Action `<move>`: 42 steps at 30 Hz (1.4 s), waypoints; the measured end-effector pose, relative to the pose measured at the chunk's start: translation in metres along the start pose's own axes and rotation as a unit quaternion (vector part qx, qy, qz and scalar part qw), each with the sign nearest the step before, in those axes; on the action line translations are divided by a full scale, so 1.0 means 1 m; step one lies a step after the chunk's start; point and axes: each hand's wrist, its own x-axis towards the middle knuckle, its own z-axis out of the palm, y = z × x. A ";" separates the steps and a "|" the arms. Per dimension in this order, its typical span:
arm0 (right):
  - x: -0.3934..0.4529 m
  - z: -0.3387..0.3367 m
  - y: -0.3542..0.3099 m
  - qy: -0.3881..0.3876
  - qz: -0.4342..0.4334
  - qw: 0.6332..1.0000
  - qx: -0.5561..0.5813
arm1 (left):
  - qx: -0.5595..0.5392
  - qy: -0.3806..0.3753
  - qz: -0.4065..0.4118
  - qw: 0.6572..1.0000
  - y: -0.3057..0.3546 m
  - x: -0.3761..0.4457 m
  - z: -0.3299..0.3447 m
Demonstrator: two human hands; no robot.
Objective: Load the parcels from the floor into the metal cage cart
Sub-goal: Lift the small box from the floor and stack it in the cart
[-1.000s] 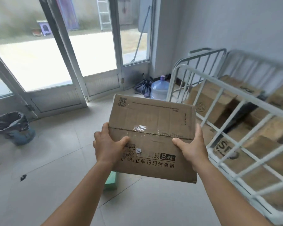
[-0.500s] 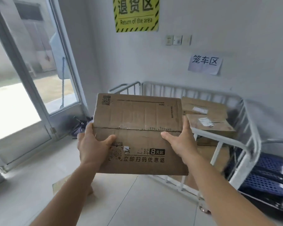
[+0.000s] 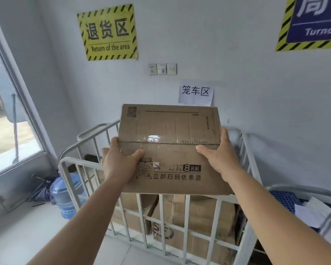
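Cardboard parcel [image 3: 170,131], long axis crosswise, hangs above the cage cart [image 3: 182,211] rail; left hand [image 3: 118,161] and right hand [image 3: 220,157] clasp its ends.

A yellow "Return of the area" sign [image 3: 107,32] with black hazard stripes hangs on the white wall, above and left of a row of wall switches [image 3: 162,69]. Below them is a white paper label [image 3: 196,94]. A blue sign [image 3: 313,22] sits top right. A blue water jug [image 3: 64,196] stands on the floor beside a folded umbrella [image 3: 41,190], under the window [image 3: 6,131]. A blue plastic crate [image 3: 287,199] is at right.
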 end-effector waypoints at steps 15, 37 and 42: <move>0.176 -0.003 0.091 0.054 0.128 0.988 -0.062 | 0.066 -0.174 -0.011 0.983 0.005 0.155 0.213; 0.338 0.003 0.203 -0.090 0.206 0.952 -0.210 | 0.150 -0.248 -0.077 0.954 -0.019 0.218 0.373; 0.344 0.005 0.203 -0.127 0.173 0.928 -0.303 | 0.203 -0.258 -0.046 0.943 -0.011 0.216 0.370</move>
